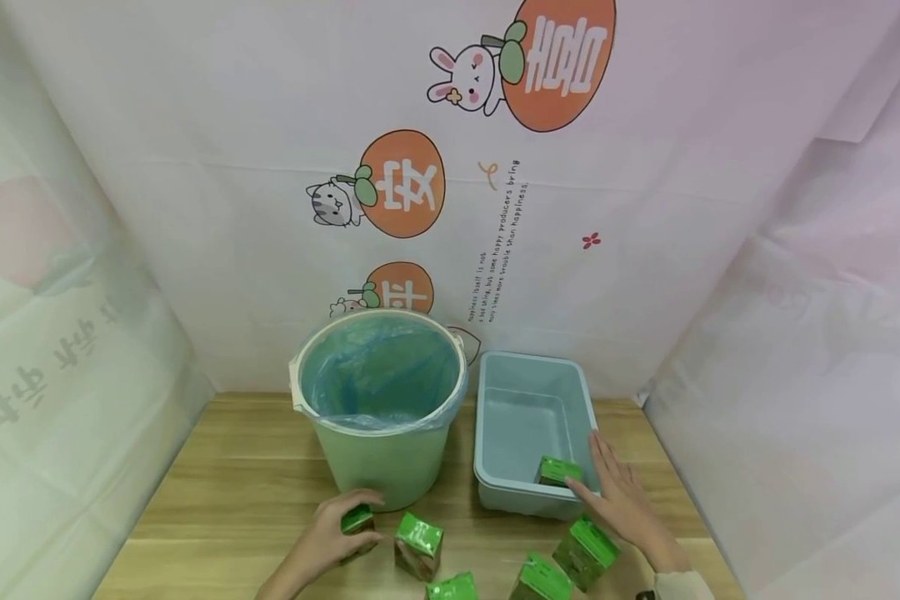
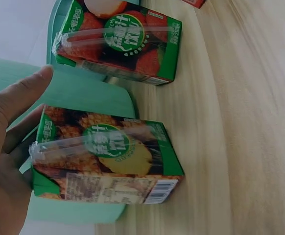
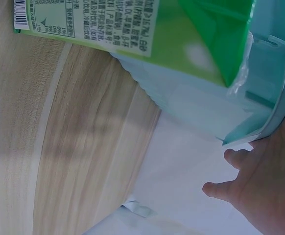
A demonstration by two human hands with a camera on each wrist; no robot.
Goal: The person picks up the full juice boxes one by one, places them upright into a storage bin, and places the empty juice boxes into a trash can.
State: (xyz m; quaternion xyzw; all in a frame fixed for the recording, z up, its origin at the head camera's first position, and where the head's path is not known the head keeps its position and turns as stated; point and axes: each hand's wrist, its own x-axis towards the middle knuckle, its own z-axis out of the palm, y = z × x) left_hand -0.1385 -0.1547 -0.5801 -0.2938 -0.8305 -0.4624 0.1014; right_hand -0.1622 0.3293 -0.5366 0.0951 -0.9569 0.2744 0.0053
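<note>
My left hand [image 1: 330, 537] is spread around a juice box with a pineapple picture [image 2: 106, 152], which stands on the table by the bucket. In the left wrist view the thumb is held apart from this box and other fingers pass behind it. My right hand [image 1: 624, 504] reaches over the near right corner of the blue basin [image 1: 536, 362], fingers extended. Inside the basin, near its front wall, lies a green-topped juice box [image 1: 559, 471], close to my right thumb. Another juice box [image 3: 132, 29] stands below my right hand, outside the basin.
A light green bucket [image 1: 378, 467] lined with a blue bag stands left of the basin. Beside my left hand is a juice box with red fruit [image 2: 128, 41]. More juice boxes [image 1: 542, 577] stand along the near table edge. White printed cloth [image 1: 270, 250] encloses the table.
</note>
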